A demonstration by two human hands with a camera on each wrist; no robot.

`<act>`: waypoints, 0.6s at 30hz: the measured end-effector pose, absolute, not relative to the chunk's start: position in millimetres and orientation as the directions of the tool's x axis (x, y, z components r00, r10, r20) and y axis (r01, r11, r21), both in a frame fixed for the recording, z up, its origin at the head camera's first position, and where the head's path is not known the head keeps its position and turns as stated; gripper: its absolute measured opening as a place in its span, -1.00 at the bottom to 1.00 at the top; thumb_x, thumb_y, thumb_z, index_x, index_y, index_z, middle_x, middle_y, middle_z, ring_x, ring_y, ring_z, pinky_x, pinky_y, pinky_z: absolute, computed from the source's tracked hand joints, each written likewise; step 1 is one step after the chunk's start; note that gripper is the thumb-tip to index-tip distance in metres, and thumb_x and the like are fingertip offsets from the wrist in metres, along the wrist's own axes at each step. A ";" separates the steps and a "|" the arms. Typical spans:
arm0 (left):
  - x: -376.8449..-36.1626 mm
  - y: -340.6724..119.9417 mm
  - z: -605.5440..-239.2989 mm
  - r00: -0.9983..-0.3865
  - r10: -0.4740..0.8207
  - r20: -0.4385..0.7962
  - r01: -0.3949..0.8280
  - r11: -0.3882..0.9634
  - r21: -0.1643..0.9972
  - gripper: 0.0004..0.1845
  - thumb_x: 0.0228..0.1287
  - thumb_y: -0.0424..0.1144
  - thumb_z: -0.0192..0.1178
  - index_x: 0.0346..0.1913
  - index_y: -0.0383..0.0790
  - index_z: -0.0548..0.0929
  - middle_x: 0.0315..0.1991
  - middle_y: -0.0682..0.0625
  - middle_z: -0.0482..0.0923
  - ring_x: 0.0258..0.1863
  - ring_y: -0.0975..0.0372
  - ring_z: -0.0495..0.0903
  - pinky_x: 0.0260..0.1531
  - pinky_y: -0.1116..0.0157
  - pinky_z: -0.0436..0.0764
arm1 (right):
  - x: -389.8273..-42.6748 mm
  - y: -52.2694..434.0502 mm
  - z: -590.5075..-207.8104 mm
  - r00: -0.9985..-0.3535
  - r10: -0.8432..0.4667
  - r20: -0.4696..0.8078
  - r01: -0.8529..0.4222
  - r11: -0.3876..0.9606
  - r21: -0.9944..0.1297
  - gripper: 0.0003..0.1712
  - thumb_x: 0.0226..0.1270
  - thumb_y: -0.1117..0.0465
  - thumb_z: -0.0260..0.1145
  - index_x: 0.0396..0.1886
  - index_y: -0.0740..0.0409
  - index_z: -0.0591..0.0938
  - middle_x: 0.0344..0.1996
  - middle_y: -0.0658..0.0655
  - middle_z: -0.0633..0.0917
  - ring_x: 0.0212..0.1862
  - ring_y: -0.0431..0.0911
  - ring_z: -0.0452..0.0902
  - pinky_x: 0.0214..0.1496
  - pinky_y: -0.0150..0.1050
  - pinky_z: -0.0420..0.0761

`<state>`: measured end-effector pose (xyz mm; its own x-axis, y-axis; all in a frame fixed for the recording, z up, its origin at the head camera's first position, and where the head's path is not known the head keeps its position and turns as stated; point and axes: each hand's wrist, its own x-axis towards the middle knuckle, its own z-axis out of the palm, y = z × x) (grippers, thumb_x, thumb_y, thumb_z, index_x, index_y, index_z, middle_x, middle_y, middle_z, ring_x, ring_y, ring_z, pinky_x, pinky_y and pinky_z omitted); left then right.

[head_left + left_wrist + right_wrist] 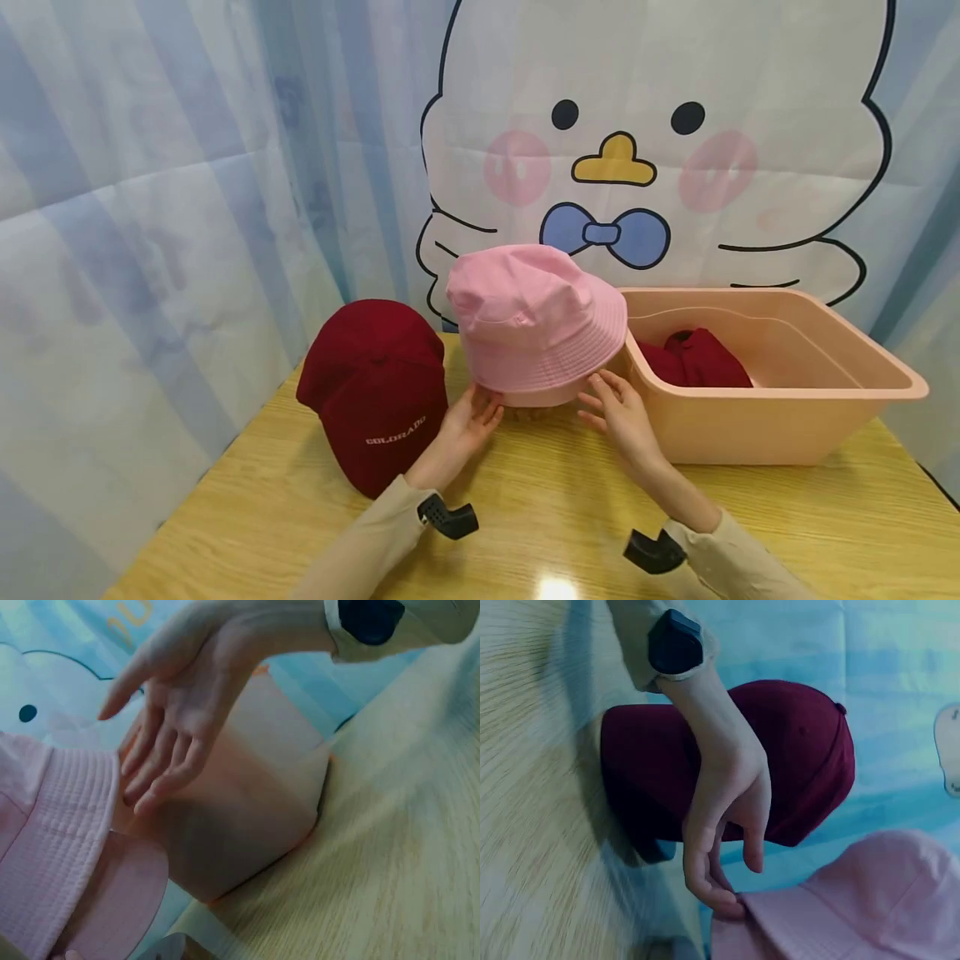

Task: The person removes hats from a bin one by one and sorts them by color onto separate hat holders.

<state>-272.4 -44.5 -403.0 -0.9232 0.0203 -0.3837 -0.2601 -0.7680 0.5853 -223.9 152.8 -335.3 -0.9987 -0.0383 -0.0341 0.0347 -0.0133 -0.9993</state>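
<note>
A pink bucket hat (pixel 532 321) sits at the middle of the table, its stitched brim sloping down over another pink piece like a visor (pixel 124 892). What holds them up is mostly hidden. My left hand (pixel 468 421) is at the lower left of the hat; in the right wrist view this hand (pixel 731 795) has its fingertips touching the pink edge, thumb held apart. Beside the brim's right side is my right hand (pixel 618 414), fingers spread. In the left wrist view that hand (pixel 187 712) holds nothing, close to the brim.
A maroon cap (pixel 378 383) lettered COLORADO stands left of my left hand, its visor pointing down. On the right, a peach plastic bin (pixel 750 429) contains maroon fabric (pixel 701 362). Behind the wooden table (pixel 525 508) hangs a printed curtain (pixel 390 167).
</note>
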 end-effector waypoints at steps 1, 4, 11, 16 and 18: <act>-279.3 -44.9 -410.5 -0.922 0.018 -0.387 -0.257 -0.775 0.577 -0.90 0.35 -0.11 -0.11 -0.20 0.00 0.39 -0.34 0.08 0.46 -0.32 0.26 0.48 -0.33 0.38 0.49 | -229.0 150.6 -337.2 -0.999 -0.013 -0.053 0.053 -0.056 -0.997 -0.32 0.42 0.03 -0.16 0.35 0.32 -0.08 0.24 0.25 0.21 0.01 -0.19 0.44 -0.11 -0.47 0.51; -301.9 -50.8 -439.7 -0.935 0.029 -0.353 -0.227 -0.814 0.535 -0.85 0.31 -0.07 -0.05 -0.14 0.02 0.42 -0.24 0.04 0.44 -0.24 0.21 0.46 -0.27 0.31 0.45 | -242.3 144.6 -340.9 -0.996 0.050 -0.080 0.068 -0.206 -0.976 -0.44 0.42 0.03 -0.19 0.29 0.22 0.04 0.04 0.08 0.38 -0.09 -0.24 0.46 -0.15 -0.48 0.49; -326.4 -70.9 -467.9 -0.973 0.118 -0.198 -0.184 -0.916 0.356 -0.76 0.21 -0.06 0.08 -0.08 0.03 0.37 -0.17 0.06 0.36 -0.22 0.22 0.38 -0.25 0.25 0.40 | -260.2 135.8 -341.8 -0.990 0.079 -0.121 0.074 -0.441 -0.894 -0.86 0.42 0.07 -0.18 -0.32 -0.03 0.27 -0.49 -0.15 0.46 -0.40 -0.30 0.39 -0.31 -0.46 0.43; -288.4 -67.1 -405.3 -0.966 0.109 -0.236 -0.177 -0.941 0.287 -0.81 0.31 -0.07 -0.13 -0.09 -0.02 0.27 -0.17 0.10 0.26 -0.27 0.29 0.30 -0.31 0.37 0.36 | -269.1 131.7 -337.9 -0.987 0.036 -0.158 0.119 -0.497 -0.860 -0.83 0.41 0.10 -0.15 -0.40 0.02 0.25 -0.52 -0.12 0.42 -0.44 -0.28 0.36 -0.35 -0.50 0.40; -294.0 -67.5 -408.7 -0.969 0.116 -0.217 -0.175 -0.944 0.281 -0.79 0.29 -0.05 -0.09 -0.08 0.00 0.27 -0.17 0.11 0.24 -0.28 0.30 0.29 -0.31 0.37 0.35 | -272.0 131.6 -337.7 -0.984 0.015 -0.179 0.146 -0.514 -0.845 -0.83 0.41 0.10 -0.14 -0.38 0.03 0.27 -0.53 -0.12 0.42 -0.43 -0.29 0.35 -0.35 -0.51 0.40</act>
<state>-294.0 -67.5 -408.7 -0.9692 0.1155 -0.2175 -0.1755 -0.9436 0.2809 -272.0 131.6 -337.7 -0.9837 0.0148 -0.1791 0.1461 -0.5142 -0.8451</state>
